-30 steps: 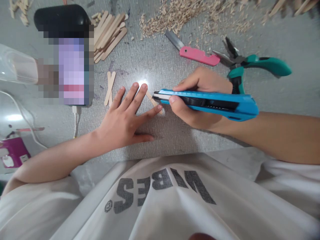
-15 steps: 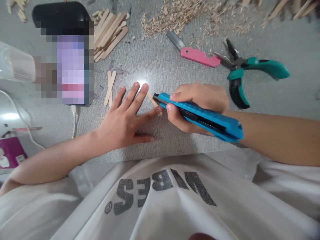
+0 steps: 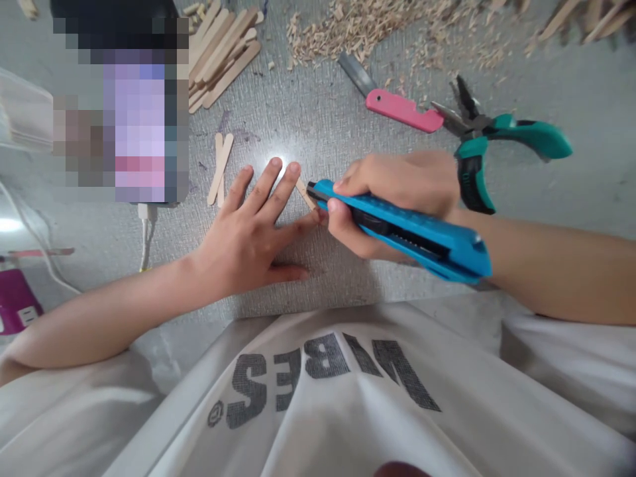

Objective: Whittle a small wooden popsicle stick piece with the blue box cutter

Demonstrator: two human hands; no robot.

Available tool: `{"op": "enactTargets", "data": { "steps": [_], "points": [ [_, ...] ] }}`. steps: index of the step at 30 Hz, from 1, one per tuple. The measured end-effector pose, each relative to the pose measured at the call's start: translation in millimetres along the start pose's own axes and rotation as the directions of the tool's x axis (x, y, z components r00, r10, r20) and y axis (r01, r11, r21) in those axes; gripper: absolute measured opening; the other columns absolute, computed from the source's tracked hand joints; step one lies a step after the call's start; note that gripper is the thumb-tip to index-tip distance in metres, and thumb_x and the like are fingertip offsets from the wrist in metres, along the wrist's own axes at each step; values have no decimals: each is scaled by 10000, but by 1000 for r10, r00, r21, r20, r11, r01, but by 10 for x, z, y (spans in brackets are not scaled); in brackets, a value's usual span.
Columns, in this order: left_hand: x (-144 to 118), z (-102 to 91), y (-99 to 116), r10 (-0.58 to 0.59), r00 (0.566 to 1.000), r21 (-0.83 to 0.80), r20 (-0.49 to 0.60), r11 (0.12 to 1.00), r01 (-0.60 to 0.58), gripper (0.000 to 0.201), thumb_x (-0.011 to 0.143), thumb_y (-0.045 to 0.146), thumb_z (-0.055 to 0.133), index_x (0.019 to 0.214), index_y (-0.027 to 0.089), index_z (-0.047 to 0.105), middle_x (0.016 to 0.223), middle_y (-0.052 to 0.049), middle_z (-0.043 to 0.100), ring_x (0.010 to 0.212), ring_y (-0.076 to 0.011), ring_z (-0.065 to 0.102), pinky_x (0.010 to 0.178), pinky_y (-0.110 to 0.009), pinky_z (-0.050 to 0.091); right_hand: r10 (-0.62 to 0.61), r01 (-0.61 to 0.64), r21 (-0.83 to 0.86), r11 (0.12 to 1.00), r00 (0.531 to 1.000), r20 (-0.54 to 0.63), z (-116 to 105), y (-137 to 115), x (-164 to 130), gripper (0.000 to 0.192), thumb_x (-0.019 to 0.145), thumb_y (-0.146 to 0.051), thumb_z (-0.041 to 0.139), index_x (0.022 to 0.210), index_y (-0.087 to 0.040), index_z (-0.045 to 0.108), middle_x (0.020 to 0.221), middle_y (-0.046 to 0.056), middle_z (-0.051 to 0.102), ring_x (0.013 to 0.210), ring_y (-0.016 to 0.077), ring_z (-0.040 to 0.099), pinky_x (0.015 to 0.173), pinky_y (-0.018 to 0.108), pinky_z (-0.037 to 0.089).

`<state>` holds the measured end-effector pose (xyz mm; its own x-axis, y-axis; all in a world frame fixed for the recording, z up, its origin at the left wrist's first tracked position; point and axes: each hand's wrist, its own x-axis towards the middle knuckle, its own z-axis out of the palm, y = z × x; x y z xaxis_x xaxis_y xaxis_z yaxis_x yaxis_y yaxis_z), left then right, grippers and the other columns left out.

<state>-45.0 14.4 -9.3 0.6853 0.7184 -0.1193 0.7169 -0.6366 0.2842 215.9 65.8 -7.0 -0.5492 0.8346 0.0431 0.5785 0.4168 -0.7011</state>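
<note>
My right hand (image 3: 397,192) is wrapped round a blue box cutter (image 3: 422,232), its dark tip angled to the left. That tip rests at a small wooden craft stick (image 3: 305,192) lying on the table. My left hand (image 3: 253,225) lies palm down with fingers spread, and its index fingertip touches the lower end of the stick. The middle of the stick shows between the fingers and the cutter; its far end is near the middle fingertip. Whether the blade is out cannot be made out. Two crossed craft sticks (image 3: 220,169) lie left of my left hand.
Beyond my hands are a pink folding razor (image 3: 405,110), green-handled pliers (image 3: 479,126) and wood shavings (image 3: 342,30). A pile of craft sticks (image 3: 223,53) lies at the back left. Beside it is a blurred-out phone (image 3: 139,132) with a white cable (image 3: 145,232).
The view has shifted slightly. Both hands keep nearly the same place, with the cutter tip still at the stick; its rear end has swung a little to the right.
</note>
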Motion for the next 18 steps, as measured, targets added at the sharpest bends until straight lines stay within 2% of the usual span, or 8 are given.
{"op": "enactTargets", "data": {
  "steps": [2, 4, 6, 8, 10, 13, 15, 18],
  "points": [
    [-1, -10, -2, 9, 1000, 0, -7, 1000, -9, 1081, 910, 762, 886, 1803, 331, 455, 1979, -180, 170, 1803, -556, 247, 1450, -776, 231, -116, 113, -33, 993, 988, -98, -21, 36, -1, 283, 949, -462, 744, 836, -315, 531, 698, -15, 632, 659, 242, 660, 653, 416, 575],
    [-6, -11, -5, 19, 1000, -3, -23, 1000, -19, 1077, 911, 725, 906, 1808, 350, 443, 1972, -196, 189, 1796, -559, 267, 1432, -793, 249, -222, 214, -62, 975, 946, -234, -16, 66, -16, 228, 957, -423, 713, 863, -318, 533, 676, -32, 625, 592, 219, 636, 600, 390, 534],
    [-14, -5, -10, 24, 999, -2, -43, 1000, -24, 1076, 910, 693, 923, 1812, 378, 428, 1965, -210, 206, 1795, -556, 274, 1417, -807, 260, -220, 219, -43, 975, 914, -342, 1, 71, -32, 180, 961, -384, 685, 865, -316, 549, 704, -21, 666, 592, 218, 651, 615, 397, 543],
    [-21, 3, -18, 27, 998, 3, -56, 1000, -27, 1080, 915, 690, 921, 1819, 398, 408, 1963, -214, 209, 1800, -551, 266, 1414, -815, 253, -129, 144, 12, 990, 922, -364, 12, 50, -39, 185, 962, -357, 687, 829, -308, 568, 736, 3, 712, 623, 229, 681, 654, 419, 566],
    [-27, 6, -28, 33, 998, 6, -57, 999, -32, 1076, 924, 701, 907, 1823, 401, 397, 1964, -216, 202, 1803, -549, 256, 1416, -816, 245, 14, 30, 121, 992, 940, -342, 10, 20, -32, 216, 955, -351, 734, 804, -306, 586, 719, 4, 735, 636, 239, 713, 661, 427, 571],
    [-32, 0, -44, 44, 998, 17, -50, 999, -43, 1066, 933, 710, 894, 1823, 395, 397, 1957, -236, 212, 1799, -549, 265, 1413, -804, 265, 198, -83, 393, 916, 944, -264, 0, -3, -4, 284, 952, -418, 834, 828, -314, 600, 664, -32, 745, 583, 233, 732, 583, 395, 559],
    [-34, -7, -50, 46, 998, 24, -43, 999, -45, 1074, 930, 711, 896, 1825, 397, 391, 1957, -238, 208, 1796, -549, 275, 1413, -793, 273, 241, -96, 530, 842, 947, -212, 0, 6, 16, 352, 932, -477, 900, 843, -315, 600, 642, -49, 748, 535, 216, 722, 519, 361, 545],
    [-36, -15, -53, 44, 999, 28, -32, 999, -43, 1087, 928, 731, 888, 1831, 405, 378, 1973, -207, 173, 1803, -539, 266, 1425, -769, 267, 279, -129, 595, 794, 946, -167, 9, 37, 35, 432, 886, -524, 966, 845, -308, 595, 610, -57, 738, 496, 200, 707, 462, 327, 516]
  ]
}}
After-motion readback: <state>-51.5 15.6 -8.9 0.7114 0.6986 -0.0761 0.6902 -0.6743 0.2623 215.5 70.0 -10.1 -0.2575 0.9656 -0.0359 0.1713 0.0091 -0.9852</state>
